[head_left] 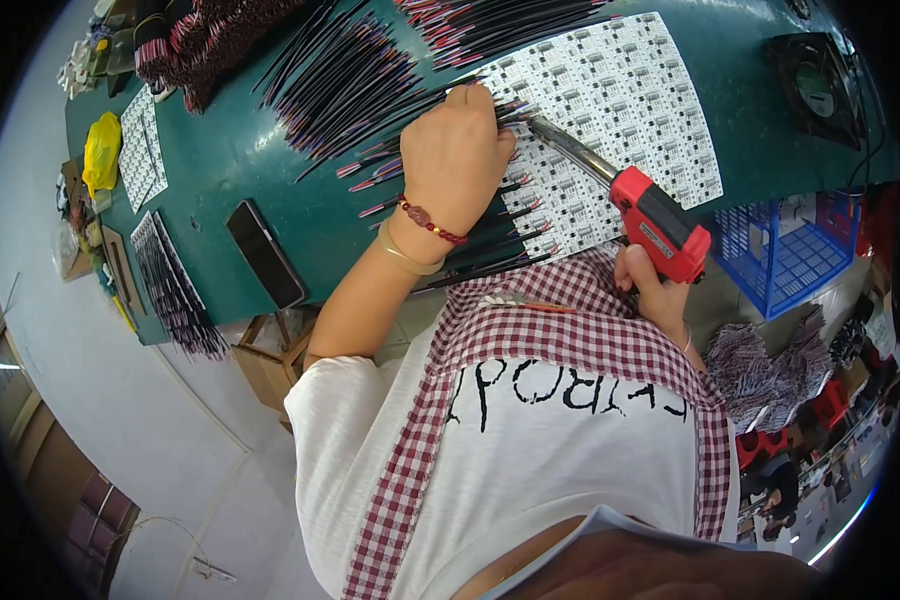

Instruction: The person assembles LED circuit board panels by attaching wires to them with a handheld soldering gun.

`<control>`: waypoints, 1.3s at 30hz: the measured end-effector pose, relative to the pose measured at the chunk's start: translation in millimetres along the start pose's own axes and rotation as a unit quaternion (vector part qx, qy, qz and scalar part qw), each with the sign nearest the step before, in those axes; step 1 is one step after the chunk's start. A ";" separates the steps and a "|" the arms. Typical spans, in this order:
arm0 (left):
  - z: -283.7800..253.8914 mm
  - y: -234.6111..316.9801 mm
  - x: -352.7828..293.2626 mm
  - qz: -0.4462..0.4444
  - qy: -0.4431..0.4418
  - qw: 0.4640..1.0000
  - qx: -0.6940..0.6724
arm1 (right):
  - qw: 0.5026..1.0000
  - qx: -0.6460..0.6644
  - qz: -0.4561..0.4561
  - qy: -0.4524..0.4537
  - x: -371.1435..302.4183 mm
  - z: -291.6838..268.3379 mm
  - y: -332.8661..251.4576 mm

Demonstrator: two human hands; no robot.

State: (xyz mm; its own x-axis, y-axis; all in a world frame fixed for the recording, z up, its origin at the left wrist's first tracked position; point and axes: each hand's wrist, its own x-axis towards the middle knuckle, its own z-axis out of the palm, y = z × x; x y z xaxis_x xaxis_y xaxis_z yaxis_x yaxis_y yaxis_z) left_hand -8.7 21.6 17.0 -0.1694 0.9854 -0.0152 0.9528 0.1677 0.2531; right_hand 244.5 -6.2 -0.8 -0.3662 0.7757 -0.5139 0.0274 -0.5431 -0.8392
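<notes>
Holding black wire (515, 112) and red soldering gun (660, 222) at board sheet (660, 110)

Has phone (265, 253) lying on green table (210, 140), left. Pinches black wire in closed left hand (455, 155) over board sheet's left side. Points soldering gun tip there; can't tell if touching. Grips its handle with right hand (652, 290), near blue crate (782, 262).

The left forearm (370, 290) reaches forward and inward, the back of the left hand (452, 150) turned up, its fingers (478, 98) curled. The right hand (654, 292) sits close to the torso, gripping.
</notes>
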 end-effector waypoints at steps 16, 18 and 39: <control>1.1 2.8 -2.2 -0.004 0.001 1.000 0.008 | 0.998 -0.034 -0.047 -0.019 -0.6 -7.6 15.8; 1.2 3.1 -2.1 -0.003 0.002 1.000 0.005 | 0.996 -0.060 -0.065 -0.013 1.0 -4.7 15.3; 0.5 1.9 -4.9 0.012 0.013 1.000 -0.013 | 0.992 0.008 -0.124 0.012 -3.3 -4.5 6.1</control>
State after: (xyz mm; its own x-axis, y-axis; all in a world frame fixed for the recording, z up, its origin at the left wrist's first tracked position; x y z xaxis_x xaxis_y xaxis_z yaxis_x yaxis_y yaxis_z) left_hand -5.9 17.1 17.0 -0.1537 0.9880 0.0170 0.9500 0.1431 0.2774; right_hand 250.1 -10.7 -5.1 -0.3376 0.8934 -0.2964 -0.0759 -0.3397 -0.9375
